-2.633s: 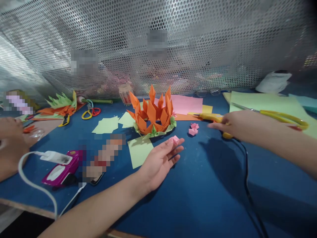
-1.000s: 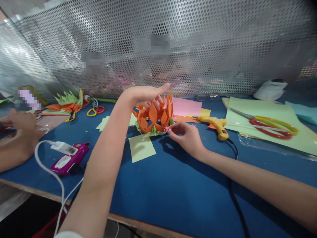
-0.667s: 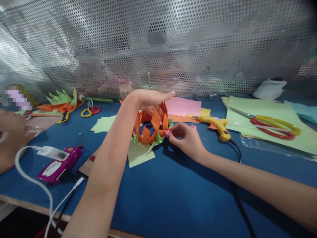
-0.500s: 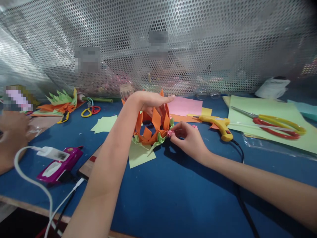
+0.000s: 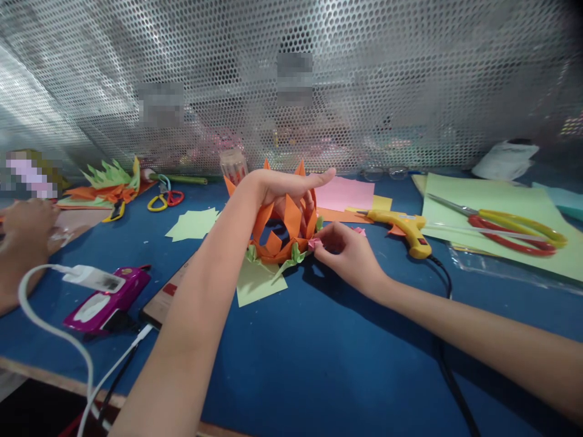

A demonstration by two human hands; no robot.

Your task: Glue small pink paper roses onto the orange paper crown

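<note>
An orange paper lotus (image 5: 282,233) with green leaf tips stands tilted on the blue table (image 5: 328,364). My left hand (image 5: 286,185) reaches over it from above and grips its far petals, the fingers curled down into them. My right hand (image 5: 348,252) pinches a small pink folded paper piece (image 5: 314,244) against the lotus's right base. Another small pink piece (image 5: 359,230) lies just behind that hand.
A yellow glue gun (image 5: 405,227) with a black cord lies to the right, then large scissors (image 5: 510,227) on light green paper (image 5: 492,200). Green paper squares (image 5: 194,223), pink sheets (image 5: 344,193), small scissors (image 5: 159,200), a magenta device (image 5: 107,300) with white cable. Another person's hand (image 5: 22,224) at far left. Perforated metal screen behind.
My right hand left the glue gun and brought a pink piece to the lotus's base. My left hand rose from the table, gripped the lotus from above and tilted it toward me.
</note>
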